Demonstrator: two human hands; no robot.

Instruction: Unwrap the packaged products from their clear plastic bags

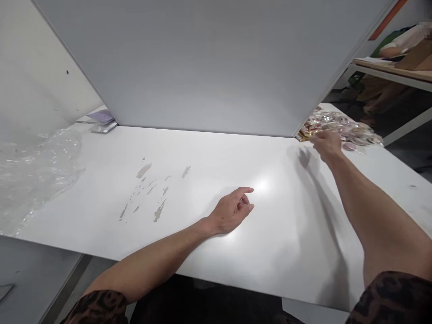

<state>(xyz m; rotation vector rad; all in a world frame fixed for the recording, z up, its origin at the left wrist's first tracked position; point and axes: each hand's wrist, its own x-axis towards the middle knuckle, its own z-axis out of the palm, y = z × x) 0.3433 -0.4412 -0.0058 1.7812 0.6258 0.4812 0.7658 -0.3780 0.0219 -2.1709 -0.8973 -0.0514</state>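
Note:
My left hand (232,210) rests on the white table (219,157), with nothing in it. Its index finger and thumb are apart, while the other fingers curl inward. Off to the right, my right hand (327,146) is at the near edge of a pile of clear-wrapped packets (337,122). Motion blur smears its fingers, which point away from me, so I cannot tell whether they hold a packet. The packets are shiny, with pink, gold and reddish contents too small to make out.
A grey upright panel (202,67) closes off the table's back. Crumpled clear plastic (37,175) lies at the left, with purple and grey flat packets (102,118) behind it. At the far right, a person's arm (401,42) is by another table (391,68) with a cardboard box (416,56).

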